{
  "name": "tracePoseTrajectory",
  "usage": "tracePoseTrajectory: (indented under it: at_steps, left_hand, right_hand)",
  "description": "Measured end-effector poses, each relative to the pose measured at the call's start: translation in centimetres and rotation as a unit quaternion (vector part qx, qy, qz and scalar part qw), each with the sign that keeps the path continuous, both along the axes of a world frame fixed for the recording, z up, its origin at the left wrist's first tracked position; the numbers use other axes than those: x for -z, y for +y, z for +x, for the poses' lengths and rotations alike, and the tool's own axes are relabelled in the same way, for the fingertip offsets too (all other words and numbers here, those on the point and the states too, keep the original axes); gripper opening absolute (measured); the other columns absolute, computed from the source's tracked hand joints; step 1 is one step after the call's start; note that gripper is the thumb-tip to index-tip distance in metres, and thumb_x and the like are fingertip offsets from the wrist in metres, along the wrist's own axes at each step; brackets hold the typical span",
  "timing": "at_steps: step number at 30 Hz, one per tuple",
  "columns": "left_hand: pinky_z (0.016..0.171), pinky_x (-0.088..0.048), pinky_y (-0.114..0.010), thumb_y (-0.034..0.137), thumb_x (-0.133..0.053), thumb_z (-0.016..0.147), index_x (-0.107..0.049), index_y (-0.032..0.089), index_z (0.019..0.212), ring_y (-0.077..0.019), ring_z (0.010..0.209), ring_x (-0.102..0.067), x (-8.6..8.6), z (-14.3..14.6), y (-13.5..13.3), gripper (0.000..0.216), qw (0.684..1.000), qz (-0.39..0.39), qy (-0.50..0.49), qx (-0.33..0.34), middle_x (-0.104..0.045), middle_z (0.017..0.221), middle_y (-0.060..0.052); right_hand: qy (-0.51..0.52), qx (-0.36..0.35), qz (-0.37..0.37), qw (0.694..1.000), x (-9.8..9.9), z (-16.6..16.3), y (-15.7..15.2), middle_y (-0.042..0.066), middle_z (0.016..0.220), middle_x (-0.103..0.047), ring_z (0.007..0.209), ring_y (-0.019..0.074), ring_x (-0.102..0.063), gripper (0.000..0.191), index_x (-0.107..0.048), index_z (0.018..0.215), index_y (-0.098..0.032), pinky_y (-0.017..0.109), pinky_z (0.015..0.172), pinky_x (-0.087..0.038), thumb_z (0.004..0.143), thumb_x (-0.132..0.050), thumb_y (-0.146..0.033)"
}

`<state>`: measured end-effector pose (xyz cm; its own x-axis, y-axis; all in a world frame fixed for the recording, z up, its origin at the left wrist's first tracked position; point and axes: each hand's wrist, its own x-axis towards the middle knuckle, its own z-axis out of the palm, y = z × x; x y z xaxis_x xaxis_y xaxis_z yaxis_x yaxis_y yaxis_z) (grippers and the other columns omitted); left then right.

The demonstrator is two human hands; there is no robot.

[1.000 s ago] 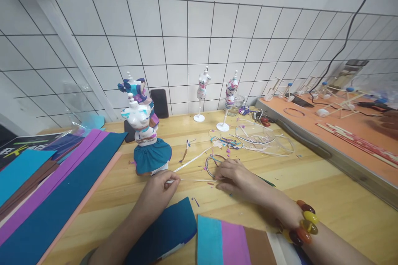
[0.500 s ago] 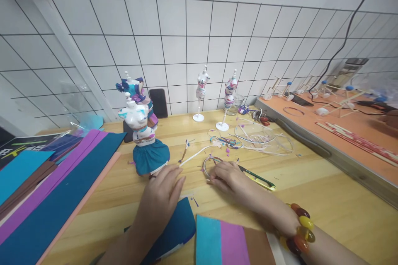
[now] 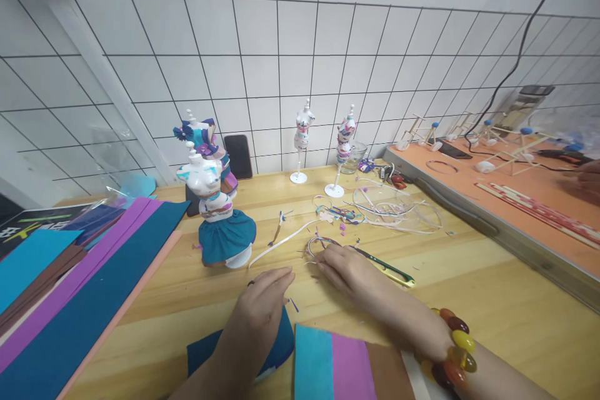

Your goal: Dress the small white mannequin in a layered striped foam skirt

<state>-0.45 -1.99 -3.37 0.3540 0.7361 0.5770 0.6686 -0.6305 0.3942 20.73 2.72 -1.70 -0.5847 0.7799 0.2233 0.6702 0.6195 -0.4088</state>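
Note:
My left hand [image 3: 265, 297] lies flat with its fingers stretched out, over a dark teal felt piece [image 3: 212, 348] at the table's front edge. It holds nothing. My right hand [image 3: 349, 270], with a beaded bracelet [image 3: 450, 344] on the wrist, is bent down with fingers together, and its tips pinch the lower edge of a thin wire ring [image 3: 317, 244]. A white strip [image 3: 281, 244] lies loose on the table between the ring and a small mannequin in a teal skirt [image 3: 219, 215]. Green-handled snips [image 3: 389, 270] lie just behind my right hand.
Long felt sheets [image 3: 89, 287] in teal, purple and brown cover the left. Striped felt [image 3: 347, 369] lies at the front. Two bare mini mannequins [image 3: 300, 137] and clear strips [image 3: 398, 209] stand further back. An orange bench [image 3: 525, 194] with stick models is at the right, another person's hand [image 3: 585, 178] on it.
My left hand let go of the thin white strip and drew back toward me onto the teal felt. My right hand shifted slightly left, uncovering the snips.

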Motion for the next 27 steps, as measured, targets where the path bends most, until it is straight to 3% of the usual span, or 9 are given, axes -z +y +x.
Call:
tracePoseTrajectory:
  at_steps: [3,6,11,17,22,27]
  left_hand:
    - [0.086,-0.051,-0.032,0.012,-0.046,0.082,-0.059,0.015,0.108,-0.0203,0.100,-0.060,-0.3,0.4,-0.1,0.029,0.999,-0.032,-0.016,-0.020,-0.066,0.106,-0.011]
    - [0.078,-0.051,-0.032,0.015,-0.047,0.082,-0.059,0.015,0.107,-0.0205,0.089,-0.062,-0.7,0.7,-0.2,0.027,0.997,-0.071,-0.010,0.003,-0.068,0.094,-0.010]
    - [0.063,-0.043,-0.028,0.021,-0.041,0.086,-0.065,0.018,0.083,-0.0171,0.068,-0.056,-1.5,0.5,-0.1,0.024,0.980,-0.196,0.021,-0.010,-0.058,0.067,-0.004]
    - [0.057,-0.034,-0.024,0.026,-0.038,0.086,-0.060,0.018,0.066,-0.0148,0.064,-0.050,-2.2,-0.1,0.4,0.030,0.946,-0.323,-0.036,0.004,-0.053,0.063,0.000]
    - [0.050,-0.025,-0.023,0.040,-0.036,0.086,-0.046,0.018,0.054,-0.0121,0.054,-0.039,-2.6,-0.8,0.8,0.041,0.900,-0.427,-0.084,0.023,-0.037,0.052,0.004]
    - [0.049,-0.027,-0.022,0.046,-0.034,0.085,-0.057,0.017,0.057,-0.0113,0.048,-0.037,-2.2,-1.4,1.4,0.046,0.864,-0.487,-0.130,-0.006,-0.038,0.047,0.005]
  right_hand:
    - [-0.014,-0.034,0.015,0.999,-0.3,-0.4,-0.6,0.006,0.085,-0.059,0.081,0.0172,-0.055,0.021,-0.056,0.088,-0.018,0.030,0.073,-0.042,0.093,-0.037,-0.024]
    - [-0.017,-0.068,0.010,0.998,-0.8,-1.0,-1.3,0.008,0.088,-0.059,0.084,0.0178,-0.055,0.021,-0.057,0.092,-0.017,0.030,0.076,-0.042,0.094,-0.036,-0.021]
    - [-0.014,-0.091,-0.005,0.996,-1.0,-1.4,-1.6,0.007,0.088,-0.059,0.084,0.0174,-0.054,0.021,-0.058,0.092,-0.018,0.030,0.075,-0.043,0.093,-0.038,-0.023]
    - [-0.010,-0.102,-0.022,0.994,-0.2,-1.1,-1.1,0.007,0.093,-0.059,0.087,0.0176,-0.055,0.021,-0.058,0.102,-0.019,0.030,0.076,-0.044,0.092,-0.040,-0.022]
    - [-0.011,-0.090,-0.008,0.996,-0.1,-0.9,-0.8,0.007,0.091,-0.060,0.087,0.0180,-0.055,0.023,-0.058,0.102,-0.019,0.030,0.075,-0.044,0.094,-0.038,-0.024]
    - [-0.033,-0.072,0.007,0.997,-0.3,-0.2,-0.3,0.008,0.089,-0.061,0.086,0.0186,-0.056,0.021,-0.058,0.096,-0.019,0.030,0.076,-0.043,0.093,-0.038,-0.027]
